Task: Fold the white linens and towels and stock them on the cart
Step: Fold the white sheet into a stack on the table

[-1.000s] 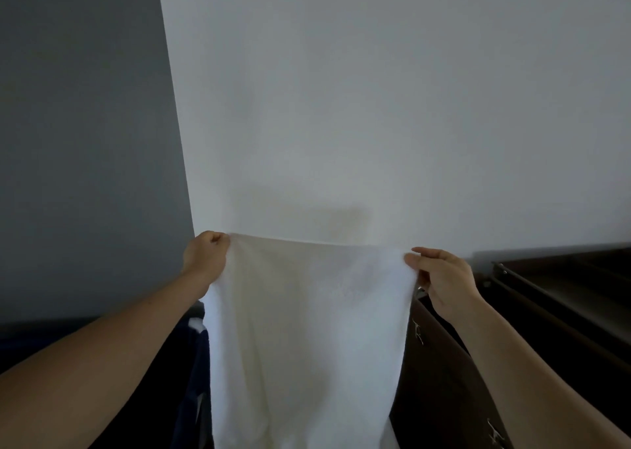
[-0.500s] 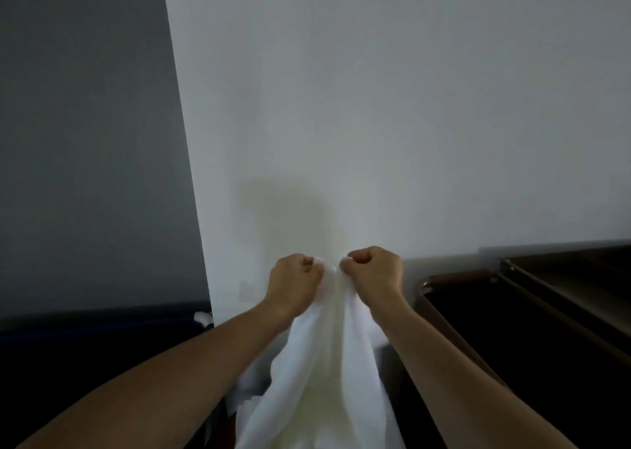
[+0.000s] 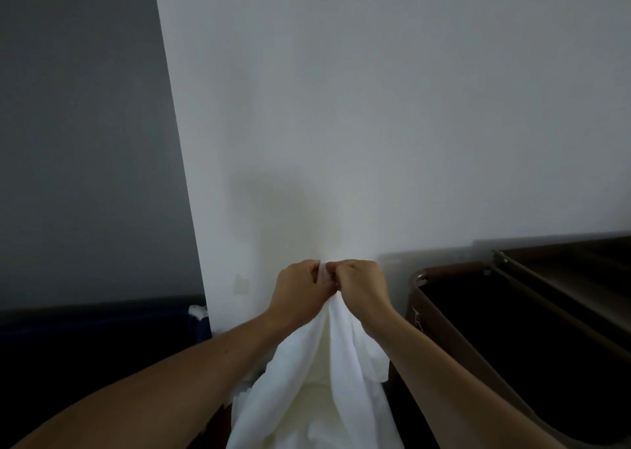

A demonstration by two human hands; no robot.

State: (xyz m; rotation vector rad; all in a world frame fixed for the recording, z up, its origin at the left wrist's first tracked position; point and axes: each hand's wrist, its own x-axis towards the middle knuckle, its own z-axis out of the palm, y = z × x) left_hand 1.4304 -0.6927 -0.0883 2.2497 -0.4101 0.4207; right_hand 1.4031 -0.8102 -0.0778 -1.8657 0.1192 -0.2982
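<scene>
Two bare forearms reach up from the bottom edge and meet at the middle. Between them a white towel (image 3: 327, 380) hangs in long folds, its lower part running out of view at the bottom. The left hand (image 3: 300, 286) and right hand (image 3: 362, 284) are side by side, knuckles touching, each with fingers curled tight round the towel's top edge, so the two gripped corners sit together and the cloth drapes doubled below. To the right, just beside the right forearm, stands a brown bin (image 3: 440, 315) with a metal rim and a dark inside; past it is a dark shelf (image 3: 560, 278). To the left lies a dark blue surface (image 3: 102, 325) with a bit of white cloth (image 3: 198, 311) at its edge. Behind everything rises a white wall (image 3: 375, 107), with a grey wall (image 3: 85, 124) left of it.
</scene>
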